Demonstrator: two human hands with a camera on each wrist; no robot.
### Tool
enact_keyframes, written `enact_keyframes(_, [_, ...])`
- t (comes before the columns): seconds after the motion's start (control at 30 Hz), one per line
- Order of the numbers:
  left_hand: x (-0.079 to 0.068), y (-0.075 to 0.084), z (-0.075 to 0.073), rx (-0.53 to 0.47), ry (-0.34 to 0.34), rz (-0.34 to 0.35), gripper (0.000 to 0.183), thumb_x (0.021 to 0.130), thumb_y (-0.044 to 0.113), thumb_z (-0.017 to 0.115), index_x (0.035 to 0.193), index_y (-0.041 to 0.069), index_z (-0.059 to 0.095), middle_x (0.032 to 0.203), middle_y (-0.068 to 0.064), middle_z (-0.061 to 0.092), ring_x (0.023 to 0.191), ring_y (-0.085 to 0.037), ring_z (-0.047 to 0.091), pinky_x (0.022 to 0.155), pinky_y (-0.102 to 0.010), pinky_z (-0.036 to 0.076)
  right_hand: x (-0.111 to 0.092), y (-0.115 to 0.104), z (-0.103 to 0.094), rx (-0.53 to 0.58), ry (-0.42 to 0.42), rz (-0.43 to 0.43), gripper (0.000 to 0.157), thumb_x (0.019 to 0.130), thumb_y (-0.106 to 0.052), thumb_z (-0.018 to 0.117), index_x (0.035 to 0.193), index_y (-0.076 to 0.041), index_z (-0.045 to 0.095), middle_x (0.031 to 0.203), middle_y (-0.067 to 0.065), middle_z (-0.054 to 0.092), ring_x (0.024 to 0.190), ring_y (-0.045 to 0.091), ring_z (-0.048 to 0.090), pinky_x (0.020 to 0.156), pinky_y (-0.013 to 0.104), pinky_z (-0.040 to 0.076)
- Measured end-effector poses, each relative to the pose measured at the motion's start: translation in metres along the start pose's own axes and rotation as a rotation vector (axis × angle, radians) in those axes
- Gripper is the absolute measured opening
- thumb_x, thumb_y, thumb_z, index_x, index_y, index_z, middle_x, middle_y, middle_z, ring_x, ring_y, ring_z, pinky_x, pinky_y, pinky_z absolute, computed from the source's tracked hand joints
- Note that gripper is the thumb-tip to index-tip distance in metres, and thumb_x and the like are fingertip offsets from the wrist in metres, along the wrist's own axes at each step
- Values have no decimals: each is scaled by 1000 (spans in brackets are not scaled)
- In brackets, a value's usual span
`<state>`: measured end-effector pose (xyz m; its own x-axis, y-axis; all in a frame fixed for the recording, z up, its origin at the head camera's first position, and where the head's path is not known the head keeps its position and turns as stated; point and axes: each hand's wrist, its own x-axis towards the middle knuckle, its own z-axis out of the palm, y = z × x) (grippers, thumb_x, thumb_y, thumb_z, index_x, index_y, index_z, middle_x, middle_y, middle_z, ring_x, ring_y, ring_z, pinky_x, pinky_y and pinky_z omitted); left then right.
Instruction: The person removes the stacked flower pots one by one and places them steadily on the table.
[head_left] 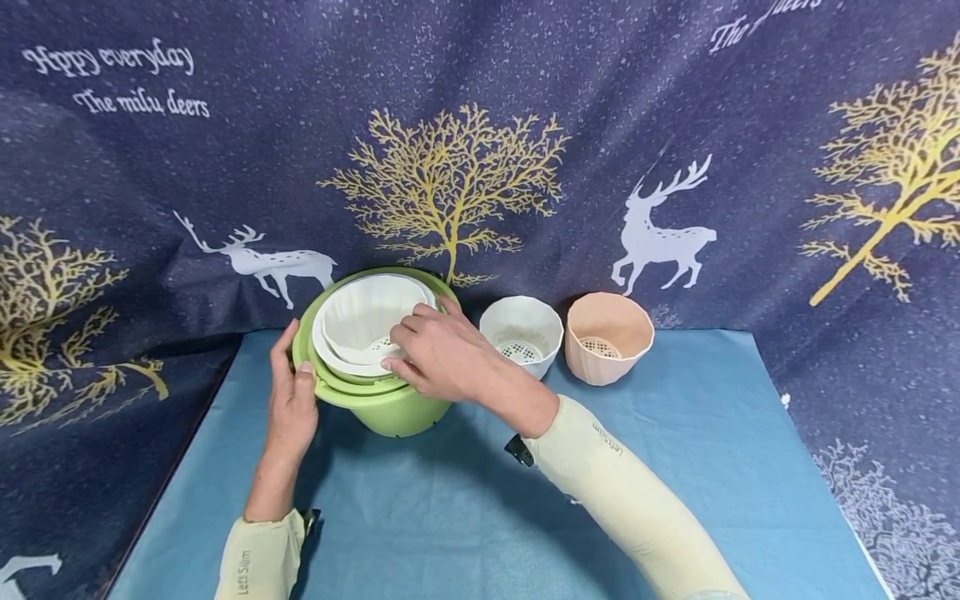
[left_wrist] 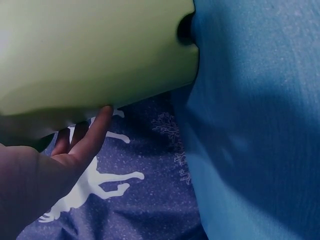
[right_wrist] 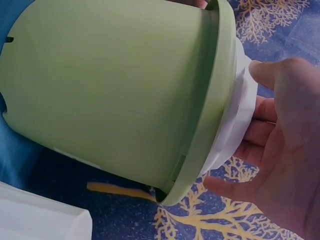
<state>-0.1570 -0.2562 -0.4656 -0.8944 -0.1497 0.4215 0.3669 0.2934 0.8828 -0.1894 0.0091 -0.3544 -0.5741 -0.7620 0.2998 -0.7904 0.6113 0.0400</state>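
Observation:
A large green flower pot (head_left: 401,414) stands at the back left of the table, with white flower pots nested inside it. My left hand (head_left: 292,408) holds its left rim, thumb over the edge and fingers against the outer wall. Over the right side of the stack, my right hand (head_left: 448,354) pinches the rim of the innermost white flower pot (head_left: 360,312). The right wrist view shows the thumb on the white rim (right_wrist: 232,125) that stands out past the green one, with fingers behind it. Holes show in the white pot's bottom.
To the right of the stack stand a small white pot (head_left: 522,310) and a peach pot (head_left: 609,371), both with holed bottoms. Blue cloth (head_left: 465,525) covers the table. A dark printed curtain (head_left: 480,58) with deer and trees hangs right behind the pots.

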Motion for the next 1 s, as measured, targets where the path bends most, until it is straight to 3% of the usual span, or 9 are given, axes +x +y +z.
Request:
enact_keyframes(0.27, [0, -5, 0, -7, 5, 24, 58, 110, 11, 40, 167, 12, 30, 172, -10, 28, 150, -13, 34, 116, -15, 29, 1, 2, -1, 17, 90, -51, 30, 107, -39, 58, 102, -12, 71, 99, 1, 71, 96, 23, 60, 94, 38, 48])
enact_keyframes(0.67, [-1, -4, 1, -5, 1, 17, 58, 111, 14, 41, 167, 15, 30, 172, -6, 29, 150, -11, 34, 116, -16, 28, 0, 4, -2, 64, 178, -73, 28, 107, -35, 61, 99, -10, 71, 93, 2, 69, 91, 23, 59, 89, 36, 47])
enact_keyframes(1.0, [1, -6, 1, -1, 6, 16, 58, 110, 11, 40, 167, 14, 30, 171, -6, 30, 148, -11, 36, 116, -16, 29, 2, 5, -2, 66, 309, -90, 29, 107, -34, 64, 91, -10, 67, 86, 1, 65, 85, 23, 58, 86, 36, 47])
